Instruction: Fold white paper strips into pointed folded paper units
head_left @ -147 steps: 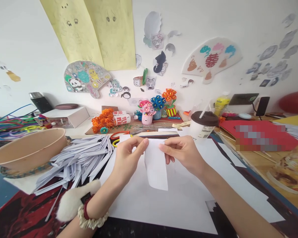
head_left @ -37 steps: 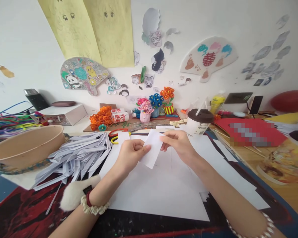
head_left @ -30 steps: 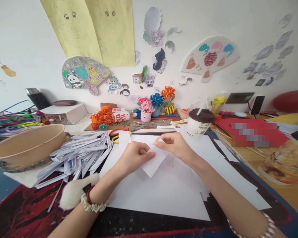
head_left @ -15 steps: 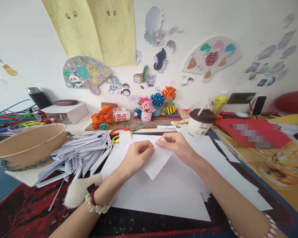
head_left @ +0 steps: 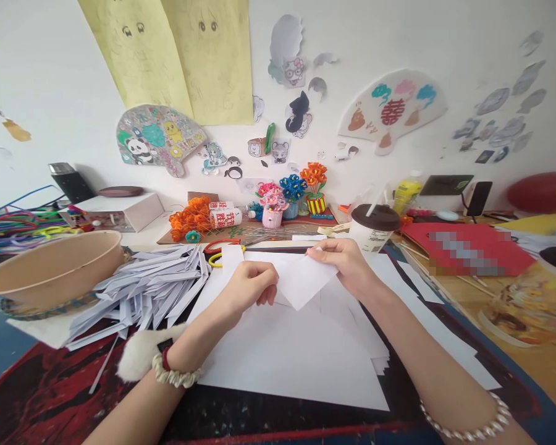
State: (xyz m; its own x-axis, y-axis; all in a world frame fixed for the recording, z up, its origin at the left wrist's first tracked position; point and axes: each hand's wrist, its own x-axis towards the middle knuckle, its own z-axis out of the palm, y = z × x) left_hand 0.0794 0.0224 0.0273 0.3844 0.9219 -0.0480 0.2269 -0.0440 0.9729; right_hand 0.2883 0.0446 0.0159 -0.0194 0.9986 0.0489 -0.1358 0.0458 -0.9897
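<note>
A folded piece of white paper, with a corner pointing down toward me, is held up over the white sheets on the desk. My right hand pinches its upper edge between thumb and fingers. Curled fingers on my left hand close at the paper's left side, and the hand covers that corner. Beneath both hands lies a large white sheet, with the stepped edges of smaller sheets on top. To the left is a heap of folded white paper strips.
A beige basin stands at the left. Scissors with red and yellow handles lie behind the sheets. A lidded cup with a straw stands behind my right hand. Craft flowers line the back, and a red folder lies at right.
The paper has moved up and to the right with my right hand, and its lower corner sits higher. My left hand has shifted slightly left, its fingers curling more.
</note>
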